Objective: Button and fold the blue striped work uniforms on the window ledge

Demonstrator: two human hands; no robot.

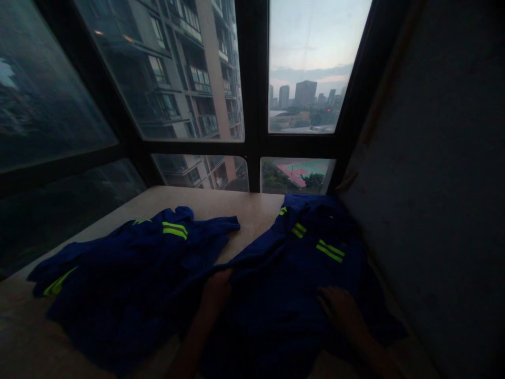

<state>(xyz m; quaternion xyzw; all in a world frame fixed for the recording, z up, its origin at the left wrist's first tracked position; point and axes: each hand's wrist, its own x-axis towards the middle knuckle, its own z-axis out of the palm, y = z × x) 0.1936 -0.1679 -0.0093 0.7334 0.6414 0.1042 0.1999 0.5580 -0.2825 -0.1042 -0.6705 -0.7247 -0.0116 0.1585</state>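
A dark blue work jacket with yellow-green reflective stripes is spread out on a pale surface, its collar end toward the window. My left hand is closed at the jacket's left sleeve edge, seemingly gripping the cloth; its fingertips are hidden in shadow. Across the jacket's front, below the right chest stripes, my right hand rests on the fabric with its fingers stretched out. To the left lies a second blue garment with similar stripes, crumpled and touched by neither hand. Dim light hides the lower folds of both.
The pale tabletop or ledge runs up to dark-framed windows at the back and left. A grey wall closes off the right side, close beside the jacket. Tall buildings and a sports court show outside.
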